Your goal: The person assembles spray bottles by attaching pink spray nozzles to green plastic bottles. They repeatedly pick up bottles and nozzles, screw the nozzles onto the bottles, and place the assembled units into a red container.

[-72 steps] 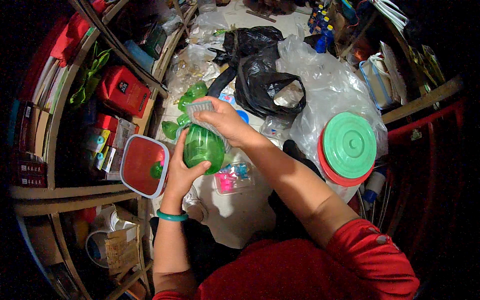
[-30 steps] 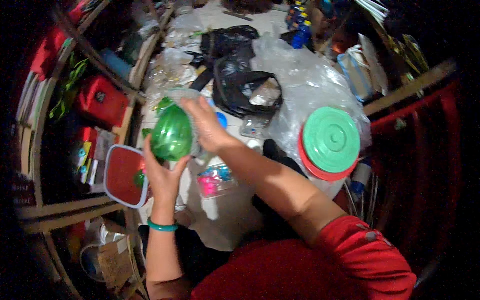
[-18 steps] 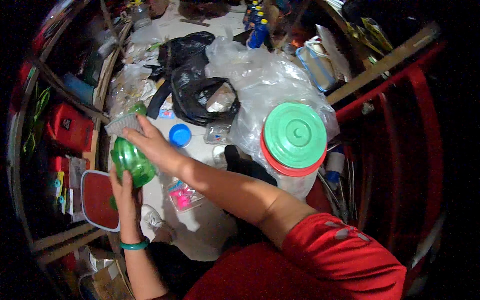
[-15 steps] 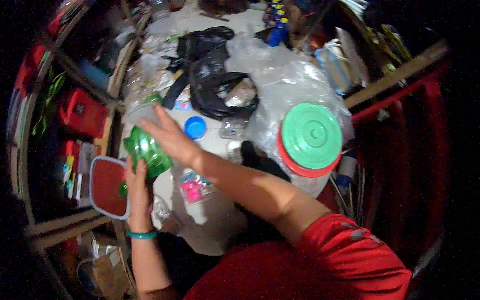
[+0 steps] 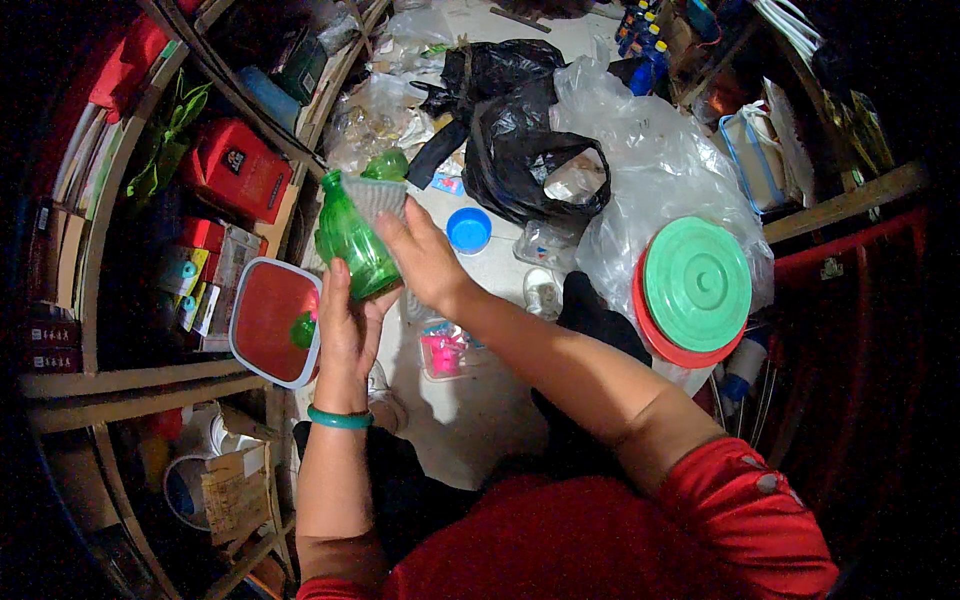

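My left hand (image 5: 345, 325) holds a green see-through vase (image 5: 352, 240) by its lower body, fingers curled under it. The vase leans up and to the left, its narrow neck at the top. My right hand (image 5: 428, 255) grips a grey ribbed cloth (image 5: 375, 200), which lies against the side of the vase. Just beyond the cloth, another green see-through piece (image 5: 386, 165) shows; I cannot tell whether it is separate. To the left of my left hand stands a square container (image 5: 262, 325) with a pale rim, reddish inside, with a small green item (image 5: 304, 328) in it.
On the floor ahead lie a blue round tub (image 5: 468, 230), a black plastic bag (image 5: 515, 90) and clear plastic sheeting (image 5: 640, 150). A clear box with pink items (image 5: 445, 352) sits near my feet. At right is a green-lidded red bucket (image 5: 697, 280). Crowded shelves (image 5: 130, 385) line the left.
The view has shifted, so the surroundings sit farther right. The vase now stands more upright with its neck showing. My right hand still presses the cloth against it.
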Motion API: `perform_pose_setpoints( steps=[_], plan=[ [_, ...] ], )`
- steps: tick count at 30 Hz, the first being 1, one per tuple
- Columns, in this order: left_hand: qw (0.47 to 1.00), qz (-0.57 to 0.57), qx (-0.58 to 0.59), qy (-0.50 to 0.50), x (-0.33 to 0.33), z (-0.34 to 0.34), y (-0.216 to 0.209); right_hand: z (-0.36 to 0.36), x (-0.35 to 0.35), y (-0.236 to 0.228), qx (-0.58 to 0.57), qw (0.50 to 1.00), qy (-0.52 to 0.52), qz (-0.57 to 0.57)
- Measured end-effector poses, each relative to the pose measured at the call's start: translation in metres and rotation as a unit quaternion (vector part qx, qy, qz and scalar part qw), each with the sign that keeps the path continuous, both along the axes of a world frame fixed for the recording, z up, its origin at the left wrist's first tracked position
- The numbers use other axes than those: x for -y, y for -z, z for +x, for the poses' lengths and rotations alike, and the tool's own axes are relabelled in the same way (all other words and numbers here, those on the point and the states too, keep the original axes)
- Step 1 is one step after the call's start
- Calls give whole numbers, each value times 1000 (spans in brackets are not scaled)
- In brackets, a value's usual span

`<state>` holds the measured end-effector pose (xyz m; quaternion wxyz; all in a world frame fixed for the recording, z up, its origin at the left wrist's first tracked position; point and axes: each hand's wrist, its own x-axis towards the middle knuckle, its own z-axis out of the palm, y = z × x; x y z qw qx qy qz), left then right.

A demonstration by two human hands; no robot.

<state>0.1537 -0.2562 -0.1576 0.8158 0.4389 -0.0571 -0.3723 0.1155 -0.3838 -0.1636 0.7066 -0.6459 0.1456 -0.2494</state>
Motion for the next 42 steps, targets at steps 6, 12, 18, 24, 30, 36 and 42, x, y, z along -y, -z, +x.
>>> perform_pose_setpoints(
  steps=[6,12,18,24,30,36,42],
  plan=[
    [998,-16,-29,57,-1,-1,-9,0,12,-9,-28,979,-58,195],
    [995,-70,-66,18,6,-8,-16,-4,13,-20,19,967,-15,253],
    [979,10,178,-102,13,-5,2,-2,-7,-10,57,887,-67,452],
    [905,160,368,-139,11,-2,-8,-9,0,-13,27,833,-131,536],
    [868,234,401,-179,12,7,-11,-9,-2,-4,41,906,-73,415],
    [847,283,390,-226,3,23,-8,-10,3,-12,43,932,-136,333],
    [850,276,407,-189,8,0,-7,-14,5,-19,-15,903,-110,415]
  ],
)
